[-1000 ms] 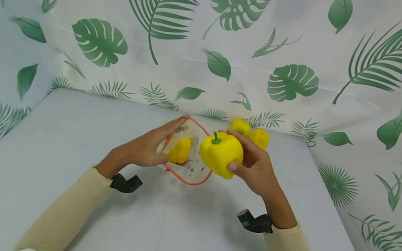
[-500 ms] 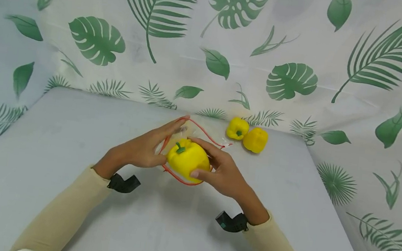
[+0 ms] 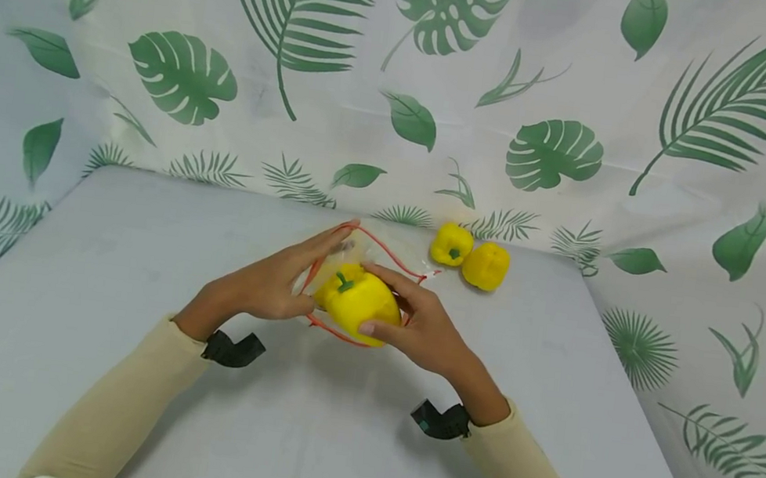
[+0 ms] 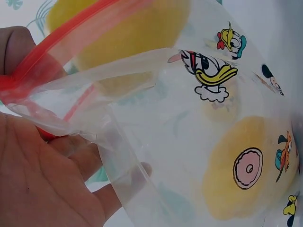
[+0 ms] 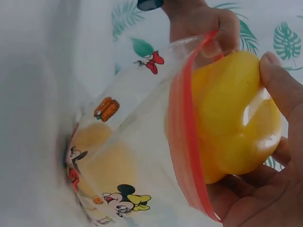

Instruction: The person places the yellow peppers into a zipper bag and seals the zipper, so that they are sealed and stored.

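Observation:
My right hand (image 3: 426,327) grips a yellow bell pepper (image 3: 369,312) with a green stem. The pepper sits at the mouth of a clear zip bag with a red rim and cartoon prints (image 4: 142,118). In the right wrist view, part of the pepper (image 5: 236,113) lies behind the red rim (image 5: 185,142). My left hand (image 3: 272,281) holds the bag's mouth apart, its thumb at the red edge and fingers along the outside. Lower in the bag, yellow shapes (image 5: 111,161) show blurred through the plastic; their number is unclear.
Two more yellow bell peppers, one with its stem facing forward (image 3: 452,244) and one beside it (image 3: 486,266), stand behind the bag to the right. The white table (image 3: 162,245) ends at a leaf-patterned backdrop (image 3: 337,139).
My right hand has moved left with the bell pepper, from beside the bag to its mouth. The last half second shows only slight shifts. My left hand has stayed at the bag.

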A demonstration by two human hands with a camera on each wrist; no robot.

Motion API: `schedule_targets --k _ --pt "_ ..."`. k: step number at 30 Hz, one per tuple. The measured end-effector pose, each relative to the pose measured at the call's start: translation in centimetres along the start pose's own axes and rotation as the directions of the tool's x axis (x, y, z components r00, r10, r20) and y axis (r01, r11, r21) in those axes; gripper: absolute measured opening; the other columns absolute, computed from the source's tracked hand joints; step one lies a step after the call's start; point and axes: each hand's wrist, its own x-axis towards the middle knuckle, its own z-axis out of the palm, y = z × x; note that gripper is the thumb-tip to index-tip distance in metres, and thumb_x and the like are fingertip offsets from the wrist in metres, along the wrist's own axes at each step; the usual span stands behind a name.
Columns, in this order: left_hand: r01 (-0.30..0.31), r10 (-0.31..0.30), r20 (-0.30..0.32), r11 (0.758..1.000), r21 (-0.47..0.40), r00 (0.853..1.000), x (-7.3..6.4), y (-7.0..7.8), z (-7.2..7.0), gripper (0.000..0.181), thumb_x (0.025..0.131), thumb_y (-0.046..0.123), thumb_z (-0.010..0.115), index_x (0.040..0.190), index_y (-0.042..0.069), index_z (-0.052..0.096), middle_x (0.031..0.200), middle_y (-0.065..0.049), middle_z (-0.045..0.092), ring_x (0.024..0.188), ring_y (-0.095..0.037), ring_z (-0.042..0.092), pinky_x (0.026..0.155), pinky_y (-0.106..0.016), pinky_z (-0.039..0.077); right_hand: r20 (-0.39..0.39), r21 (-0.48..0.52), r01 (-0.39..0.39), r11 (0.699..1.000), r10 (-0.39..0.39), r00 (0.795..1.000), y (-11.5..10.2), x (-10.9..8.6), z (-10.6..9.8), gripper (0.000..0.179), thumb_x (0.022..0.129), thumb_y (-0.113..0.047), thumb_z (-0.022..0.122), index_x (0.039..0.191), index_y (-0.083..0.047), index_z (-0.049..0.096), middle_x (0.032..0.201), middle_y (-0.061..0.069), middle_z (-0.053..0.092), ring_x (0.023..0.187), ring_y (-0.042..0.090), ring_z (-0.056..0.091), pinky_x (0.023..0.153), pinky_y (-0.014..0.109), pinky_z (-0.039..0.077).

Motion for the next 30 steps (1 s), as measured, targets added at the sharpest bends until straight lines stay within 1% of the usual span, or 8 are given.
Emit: schedule_targets --k 5,11,14,17,21,24,28,30 --pt "-0.011 0.011 0.002 1.000 -0.001 1.000 -0.01 0.00 -0.05 0.097 0.075 0.001 0.052 0.157 0.011 0.003 0.162 0.002 0.000 0.146 -0.018 0.010 0.112 -0.052 0.021 0.021 -0.033 -0.042 0.999 0.043 0.999 0.06 -0.02 -0.12 0.068 0.086 -0.010 0.073 0.147 -0.011 0.043 0.145 0.002 0.047 0.114 0.019 0.053 0.097 0.034 0.046" --pt "-0.029 0.029 0.004 1.000 0.000 1.000 0.00 0.16 -0.08 0.096 0.074 0.001 0.052 0.157 0.010 0.003 0.163 0.002 0.001 0.146 -0.018 0.011 0.112 -0.051 0.021 0.019 -0.084 -0.092 0.992 0.094 0.995 0.20 0.25 -0.04 0.068 0.087 -0.019 0.073 0.148 -0.015 0.042 0.145 -0.001 0.046 0.112 0.020 0.052 0.096 0.037 0.047" --pt "-0.024 0.024 0.004 1.000 0.007 1.000 -0.02 0.27 -0.02 0.096 0.074 0.002 0.051 0.157 0.010 0.004 0.163 0.002 0.001 0.146 -0.017 0.010 0.113 -0.051 0.021 0.013 -0.136 -0.128 0.982 0.131 0.991 0.32 0.22 0.02 0.069 0.090 -0.026 0.069 0.150 -0.018 0.037 0.145 -0.002 0.044 0.111 0.019 0.051 0.095 0.038 0.047" --pt "-0.017 0.017 0.006 1.000 0.008 1.000 -0.01 0.36 0.06 0.096 0.073 0.002 0.051 0.157 0.010 0.005 0.163 0.003 0.000 0.146 -0.017 0.011 0.112 -0.051 0.021 0.006 -0.171 -0.157 0.973 0.160 0.987 0.33 0.09 0.05 0.068 0.092 -0.031 0.066 0.151 -0.020 0.034 0.143 -0.001 0.045 0.108 0.019 0.051 0.092 0.039 0.047" --pt "0.004 -0.004 0.019 1.000 0.006 1.000 0.02 0.41 0.23 0.095 0.073 0.002 0.051 0.157 0.010 0.006 0.162 0.004 0.000 0.145 -0.017 0.012 0.112 -0.052 0.023 0.003 -0.168 -0.189 0.968 0.192 0.981 0.34 -0.09 0.06 0.066 0.093 -0.035 0.064 0.151 -0.020 0.034 0.137 0.000 0.048 0.105 0.020 0.052 0.087 0.039 0.049" --pt "0.020 -0.020 0.027 1.000 0.010 0.999 0.01 0.40 0.35 0.094 0.074 0.002 0.051 0.157 0.008 0.007 0.162 0.004 -0.001 0.145 -0.018 0.013 0.111 -0.052 0.024 0.006 -0.181 -0.184 0.966 0.188 0.982 0.52 -0.17 0.01 0.067 0.094 -0.033 0.064 0.151 -0.015 0.034 0.141 0.001 0.046 0.110 0.019 0.051 0.092 0.039 0.048" --pt "0.022 -0.022 0.026 1.000 0.013 0.999 -0.02 0.48 0.44 0.093 0.074 0.003 0.051 0.156 0.006 0.008 0.162 0.003 0.000 0.146 -0.018 0.011 0.112 -0.052 0.022 0.020 -0.224 -0.139 0.965 0.147 0.989 0.86 -0.21 -0.15 0.066 0.092 -0.027 0.067 0.148 -0.009 0.037 0.144 0.002 0.045 0.116 0.017 0.050 0.098 0.038 0.045" --pt "0.018 -0.018 0.026 1.000 0.013 0.999 -0.01 0.48 0.48 0.092 0.074 0.003 0.050 0.156 0.004 0.008 0.163 0.002 0.000 0.146 -0.017 0.011 0.112 -0.052 0.021 0.026 -0.237 -0.125 0.964 0.135 0.991 1.02 -0.25 -0.25 0.066 0.091 -0.025 0.069 0.147 -0.009 0.040 0.144 0.002 0.047 0.114 0.017 0.051 0.097 0.037 0.045"
